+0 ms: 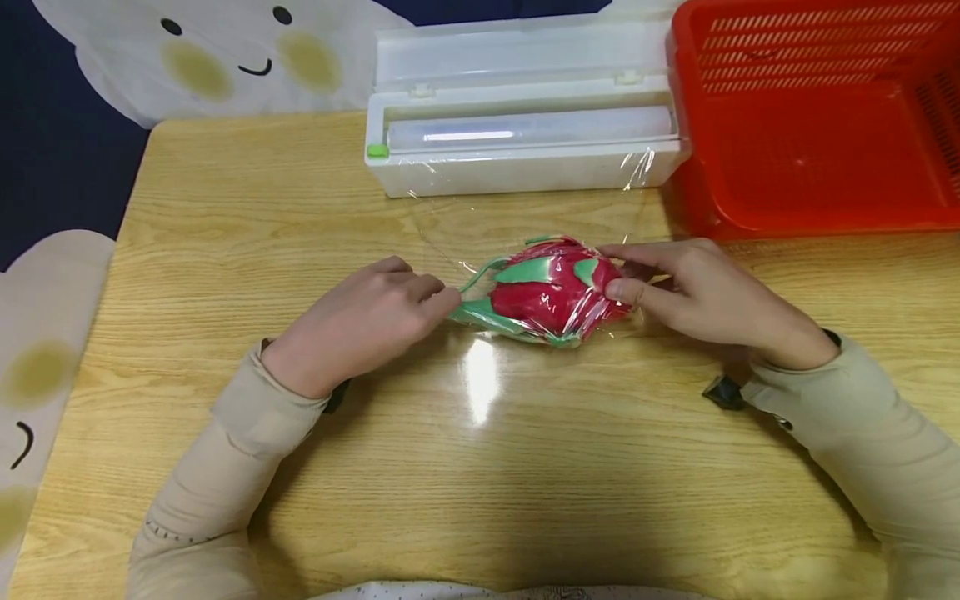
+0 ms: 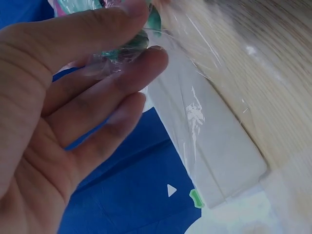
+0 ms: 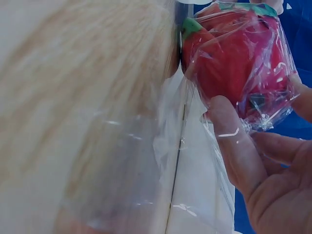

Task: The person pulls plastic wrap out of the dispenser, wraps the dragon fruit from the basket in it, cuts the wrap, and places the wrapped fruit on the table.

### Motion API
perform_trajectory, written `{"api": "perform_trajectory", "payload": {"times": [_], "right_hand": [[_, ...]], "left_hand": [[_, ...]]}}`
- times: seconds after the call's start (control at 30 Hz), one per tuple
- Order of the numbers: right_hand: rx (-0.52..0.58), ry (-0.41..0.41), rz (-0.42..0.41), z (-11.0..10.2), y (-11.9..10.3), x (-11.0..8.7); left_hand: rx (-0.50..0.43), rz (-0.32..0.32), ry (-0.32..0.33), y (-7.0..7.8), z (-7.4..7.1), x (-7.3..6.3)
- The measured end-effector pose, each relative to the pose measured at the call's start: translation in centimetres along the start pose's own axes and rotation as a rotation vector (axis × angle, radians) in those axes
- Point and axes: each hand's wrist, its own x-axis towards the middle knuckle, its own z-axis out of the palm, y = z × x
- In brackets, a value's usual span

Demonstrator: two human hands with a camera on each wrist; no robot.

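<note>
A red dragon fruit (image 1: 532, 296) with green leafy tips lies on its side over the wooden table, covered in clear, wrinkled cling film (image 3: 265, 119). At its left, green-tipped end, my left hand (image 1: 367, 321) pinches the film between thumb and fingers; the exact contact is partly hidden. My right hand (image 1: 708, 292) holds the fruit's right end, thumb on the near side and fingers behind. In the right wrist view the film bunches at this end, beside the thumb. A thin sheet of film stretches from the fruit back toward the white dispenser box (image 1: 525, 173).
The dispenser stands behind the fruit with its lid raised, a film roll (image 1: 525, 129) inside and a green slider (image 1: 377, 151) at its left end. A red plastic basket (image 1: 708, 196) stands at the back right. White cloud-patterned cloth (image 1: 240, 75) borders the table (image 1: 480, 483).
</note>
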Motion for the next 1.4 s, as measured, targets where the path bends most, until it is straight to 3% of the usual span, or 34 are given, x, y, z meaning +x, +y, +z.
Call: {"api": "perform_trajectory", "payload": {"times": [0.23,0.6,0.73,0.93,1.13,1.23,1.4], "right_hand": [[0.035,-0.012,0.034,-0.1,-0.1,0.1],[0.003,0.016,-0.002,-0.3,-0.3,0.0],[-0.037,0.066,-0.007,-0.5,-0.7,-0.3],[-0.178,0.24,-0.033,-0.7,-1.8,-0.9],[-0.239,0.244,0.035,-1.0,-2.9,-1.5],[-0.26,0.32,-0.064,-0.7,-3.3,-1.6],[-0.265,0.452,-0.389,0.2,-4.1,-1.3]], "left_hand": [[0.0,0.015,0.029,-0.2,0.1,-0.1],[-0.033,0.001,0.045,-0.7,0.4,-0.2],[-0.03,-0.003,0.04,-0.7,0.4,-0.2],[-0.023,-0.004,0.036,-0.7,0.4,-0.2],[-0.02,0.001,0.035,-0.7,0.4,-0.3],[-0.017,0.006,0.039,-0.7,0.4,-0.2],[-0.013,0.013,0.043,-0.8,0.3,-0.2]]}}
